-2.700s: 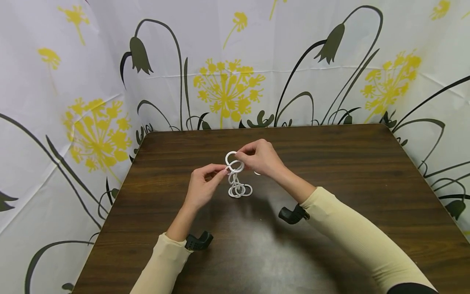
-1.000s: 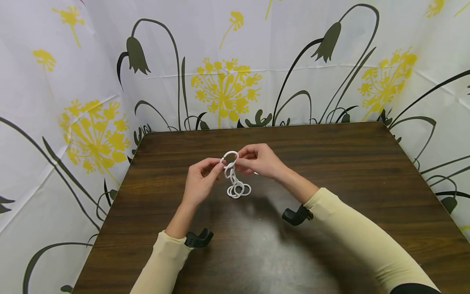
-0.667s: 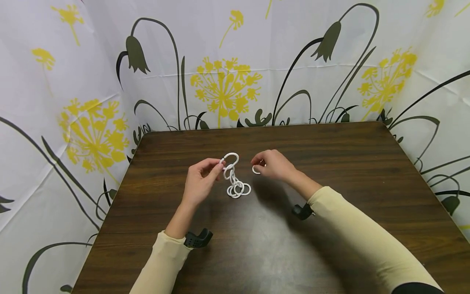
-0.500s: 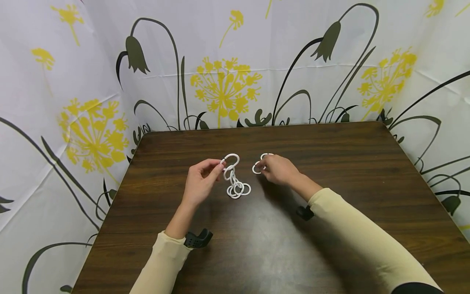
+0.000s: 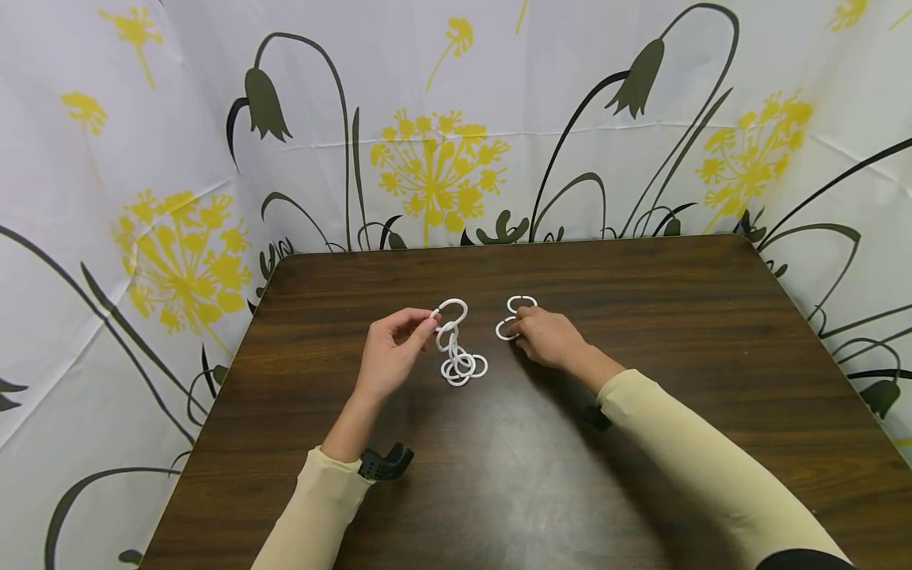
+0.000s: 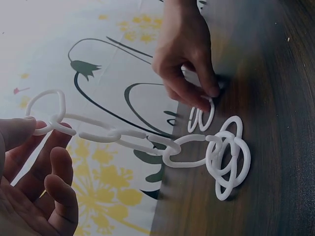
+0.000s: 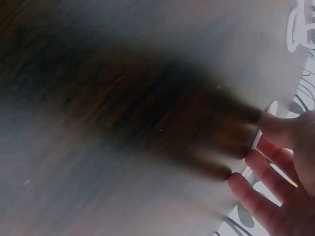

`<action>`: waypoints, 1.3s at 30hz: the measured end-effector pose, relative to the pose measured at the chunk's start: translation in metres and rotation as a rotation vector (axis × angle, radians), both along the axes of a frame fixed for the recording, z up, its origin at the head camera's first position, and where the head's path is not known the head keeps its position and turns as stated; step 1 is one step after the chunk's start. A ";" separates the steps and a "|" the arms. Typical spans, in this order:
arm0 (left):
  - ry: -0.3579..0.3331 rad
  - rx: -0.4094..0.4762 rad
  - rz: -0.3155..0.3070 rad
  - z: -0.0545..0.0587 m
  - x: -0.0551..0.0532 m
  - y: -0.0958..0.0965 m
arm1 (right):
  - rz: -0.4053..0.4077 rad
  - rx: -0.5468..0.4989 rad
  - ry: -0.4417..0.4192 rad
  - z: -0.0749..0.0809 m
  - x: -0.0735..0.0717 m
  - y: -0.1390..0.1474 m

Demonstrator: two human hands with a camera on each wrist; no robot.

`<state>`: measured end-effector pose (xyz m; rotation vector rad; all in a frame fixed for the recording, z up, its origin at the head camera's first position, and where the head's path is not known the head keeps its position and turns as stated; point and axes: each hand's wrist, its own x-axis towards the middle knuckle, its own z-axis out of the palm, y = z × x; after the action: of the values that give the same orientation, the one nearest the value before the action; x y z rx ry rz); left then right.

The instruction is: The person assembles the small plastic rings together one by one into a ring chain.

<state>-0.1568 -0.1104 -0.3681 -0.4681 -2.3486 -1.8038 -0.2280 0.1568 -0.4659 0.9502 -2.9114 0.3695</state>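
Note:
My left hand (image 5: 394,352) pinches the top link of a chain of white plastic C-shaped rings (image 6: 184,164) between thumb and fingertips. From there the chain slopes down, and its lower links lie heaped on the table; the left wrist view shows the links threaded through one another. To the right, my right hand (image 5: 552,336) is low over the tabletop, thumb and fingertips at the near loose white ring (image 5: 500,334), partly hiding it. Just behind lies another loose white ring (image 5: 509,305), its gap facing away.
The dark wood-grain table (image 5: 342,293) ends at a far edge against a white curtain (image 5: 556,71) printed with flowers. Black wrist mounts (image 5: 385,463) sit on both forearms, below pale sleeves.
My right hand has let go of the chain's top link and moved right and down to the loose rings, uncovering them. My left hand keeps its pinch, nearly still.

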 end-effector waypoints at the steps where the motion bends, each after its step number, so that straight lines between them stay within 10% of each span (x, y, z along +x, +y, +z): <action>1: -0.001 -0.004 0.001 0.000 0.000 0.000 | -0.006 -0.006 0.005 0.000 0.000 0.000; 15: 0.006 -0.009 -0.007 -0.004 -0.001 0.000 | -0.079 -0.033 -0.051 -0.001 0.002 -0.001; 39: 0.007 -0.011 -0.014 -0.003 -0.001 0.000 | -0.105 -0.887 -0.220 0.105 0.018 -0.030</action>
<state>-0.1581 -0.1106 -0.3711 -0.4920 -2.3581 -1.7928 -0.2104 0.1264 -0.3612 0.6139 -2.4552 1.6391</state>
